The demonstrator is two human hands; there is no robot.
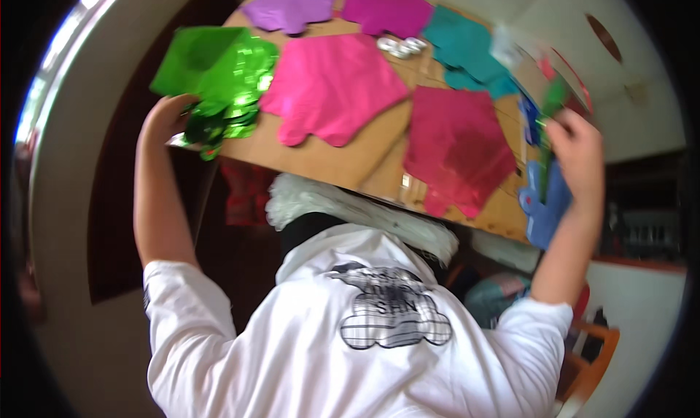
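Note:
At the table's left edge my left hand [169, 115] has its fingers curled at the lower edge of a stack of shiny green foil sheets [211, 64]. The foil's bottom part is crumpled and dark, and hides some of the fingertips. Over on the right, my right hand [580, 145] is closed on a narrow green piece [545, 152], slightly blurred, that stands upright along the table's side. Just below that piece is a blue flat object [543, 210] with a rounded outline, partly behind my wrist.
The wooden table [372, 152] bears stacks of foil sheets: pink [339, 86], dark red [456, 145], teal [470, 50], magenta [386, 8] and lilac [292, 6]. Several small white rolls [401, 48] lie between them. A clear plastic bundle [350, 206] hangs by the front edge.

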